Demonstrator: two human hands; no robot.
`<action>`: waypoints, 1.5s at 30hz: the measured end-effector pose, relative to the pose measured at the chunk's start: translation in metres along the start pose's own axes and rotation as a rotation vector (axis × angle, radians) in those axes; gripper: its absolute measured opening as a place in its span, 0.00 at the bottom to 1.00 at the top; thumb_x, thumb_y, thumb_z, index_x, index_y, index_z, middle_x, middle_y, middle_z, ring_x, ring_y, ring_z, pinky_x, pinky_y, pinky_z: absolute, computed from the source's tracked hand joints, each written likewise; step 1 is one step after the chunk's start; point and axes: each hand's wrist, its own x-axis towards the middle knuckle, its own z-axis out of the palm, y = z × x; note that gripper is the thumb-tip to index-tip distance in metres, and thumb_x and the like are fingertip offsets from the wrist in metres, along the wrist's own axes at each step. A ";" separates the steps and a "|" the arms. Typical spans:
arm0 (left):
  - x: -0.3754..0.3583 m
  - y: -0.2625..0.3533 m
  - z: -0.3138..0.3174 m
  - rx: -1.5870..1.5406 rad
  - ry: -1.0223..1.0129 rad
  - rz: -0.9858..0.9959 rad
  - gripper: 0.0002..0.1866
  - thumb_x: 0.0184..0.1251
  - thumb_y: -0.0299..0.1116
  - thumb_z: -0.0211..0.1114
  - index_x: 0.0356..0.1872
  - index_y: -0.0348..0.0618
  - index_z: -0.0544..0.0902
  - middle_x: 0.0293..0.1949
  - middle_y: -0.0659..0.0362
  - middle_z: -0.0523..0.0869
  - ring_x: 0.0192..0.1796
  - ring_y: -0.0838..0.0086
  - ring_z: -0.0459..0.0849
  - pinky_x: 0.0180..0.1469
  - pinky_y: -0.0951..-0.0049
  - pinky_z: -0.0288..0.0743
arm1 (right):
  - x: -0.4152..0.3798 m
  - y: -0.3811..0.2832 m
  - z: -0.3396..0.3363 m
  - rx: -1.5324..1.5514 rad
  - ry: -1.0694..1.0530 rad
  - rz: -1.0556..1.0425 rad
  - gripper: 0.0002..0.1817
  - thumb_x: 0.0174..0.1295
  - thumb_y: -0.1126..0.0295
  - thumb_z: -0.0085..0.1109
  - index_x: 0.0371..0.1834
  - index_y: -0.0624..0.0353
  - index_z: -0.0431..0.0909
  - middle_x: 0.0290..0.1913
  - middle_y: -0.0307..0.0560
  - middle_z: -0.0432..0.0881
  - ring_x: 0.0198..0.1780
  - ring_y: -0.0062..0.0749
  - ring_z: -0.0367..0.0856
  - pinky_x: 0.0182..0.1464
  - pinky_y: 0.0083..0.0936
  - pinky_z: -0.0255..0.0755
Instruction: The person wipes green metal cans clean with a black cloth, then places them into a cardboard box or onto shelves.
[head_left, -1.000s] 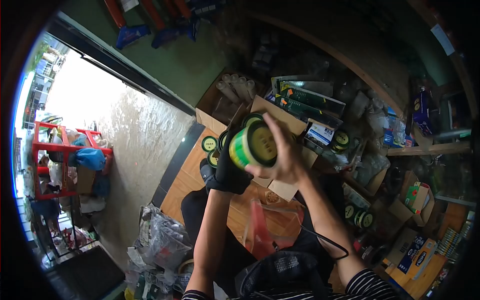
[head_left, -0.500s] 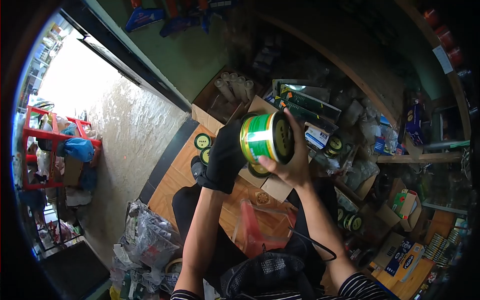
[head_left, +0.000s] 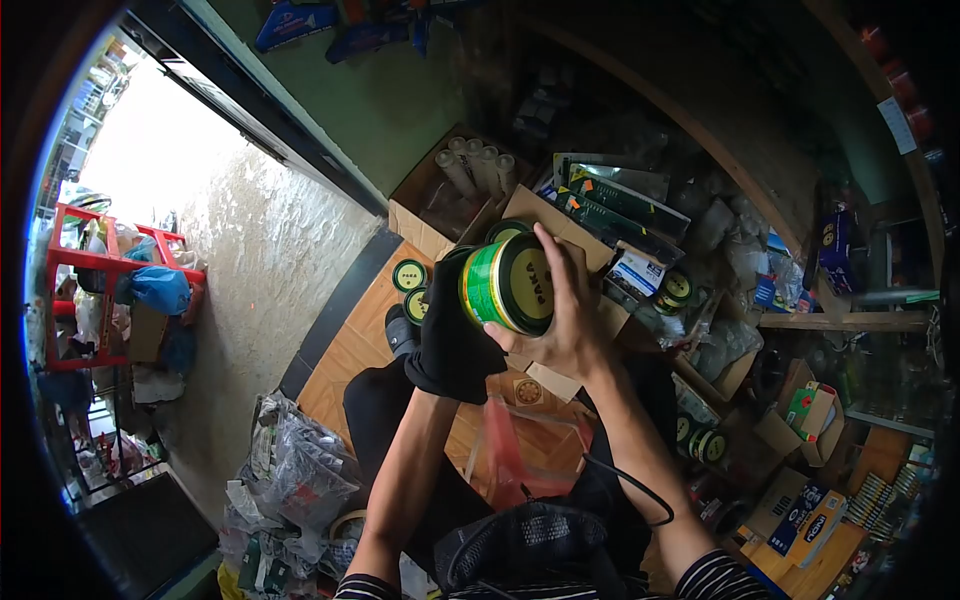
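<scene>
A round green and yellow tin can [head_left: 490,285], its dark lid lettered in yellow, is held tilted between my two hands. My right hand [head_left: 580,335] is bare and closed on the lid end, fingers along the rim and thumb at the lower edge. Black cloth [head_left: 440,345] covers my left hand [head_left: 458,355], which is wrapped against the can's left side; its fingers are hidden beneath the fabric. Just behind the can, another dark-lidded can [head_left: 508,231] stands by an open cardboard box [head_left: 560,232].
Two similar cans [head_left: 409,275] stand on the tiled floor left of my hands. A box of white tubes [head_left: 475,165] lies farther back. Plastic bags [head_left: 300,465] are heaped at lower left. Boxes and packages crowd the right side. A red stool [head_left: 120,265] stands outside the doorway.
The can has moved slightly left and down, and its lid has turned more toward me. The black cloth now hangs lower across the can's left side. My right hand stays on the lid end.
</scene>
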 end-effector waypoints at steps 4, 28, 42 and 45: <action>-0.005 -0.035 0.004 -1.370 -0.006 -0.602 0.27 0.76 0.32 0.64 0.73 0.38 0.72 0.67 0.50 0.80 0.65 0.64 0.82 0.69 0.65 0.76 | -0.004 -0.016 -0.005 0.033 -0.147 -0.063 0.62 0.45 0.49 0.83 0.82 0.60 0.56 0.67 0.62 0.66 0.70 0.59 0.70 0.73 0.47 0.69; 0.022 -0.014 0.013 -1.061 0.059 -0.736 0.25 0.70 0.32 0.70 0.64 0.36 0.75 0.54 0.53 0.86 0.52 0.68 0.87 0.54 0.73 0.82 | -0.007 0.009 0.014 1.091 -0.007 0.582 0.26 0.72 0.62 0.67 0.67 0.62 0.73 0.59 0.44 0.83 0.59 0.26 0.82 0.62 0.28 0.76; -0.006 -0.021 0.004 0.424 0.003 -0.056 0.36 0.54 0.24 0.73 0.68 0.34 0.73 0.55 0.47 0.84 0.56 0.60 0.85 0.62 0.65 0.76 | -0.009 0.018 0.036 0.985 0.194 0.603 0.25 0.77 0.58 0.59 0.67 0.65 0.71 0.57 0.47 0.80 0.58 0.26 0.79 0.63 0.26 0.72; -0.001 -0.036 0.014 0.328 0.050 0.139 0.37 0.52 0.23 0.73 0.68 0.35 0.73 0.57 0.47 0.83 0.59 0.58 0.84 0.65 0.63 0.74 | -0.012 0.017 0.038 1.048 0.247 0.641 0.24 0.78 0.56 0.57 0.66 0.63 0.73 0.57 0.48 0.80 0.59 0.27 0.78 0.64 0.27 0.71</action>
